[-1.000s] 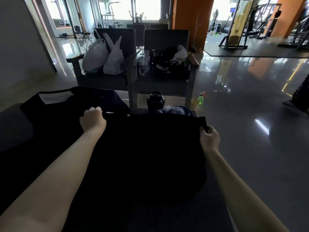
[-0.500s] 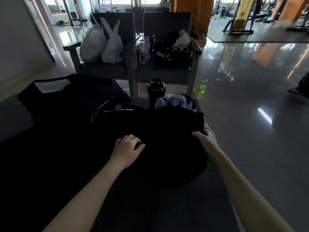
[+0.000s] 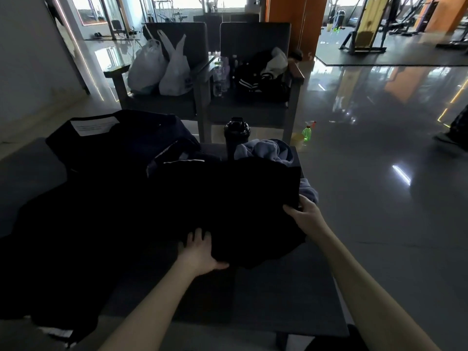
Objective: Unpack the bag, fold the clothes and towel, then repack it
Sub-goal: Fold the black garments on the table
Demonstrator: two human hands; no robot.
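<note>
So, the bag (image 3: 119, 140) sits at the far left of the desk (image 3: 278, 300), out of the way. The black garment (image 3: 228, 198) lies mid-desk and looks partly folded. The left hand (image 3: 200, 252) lies flat on its near edge, fingers (image 3: 196, 236) straight and a bit spread. The right hand (image 3: 307, 215) pinches the right edge. I'd smooth outward from the left, square the edges, then crease. The bunched towel (image 3: 266, 150) sits far right, just behind it.
</note>
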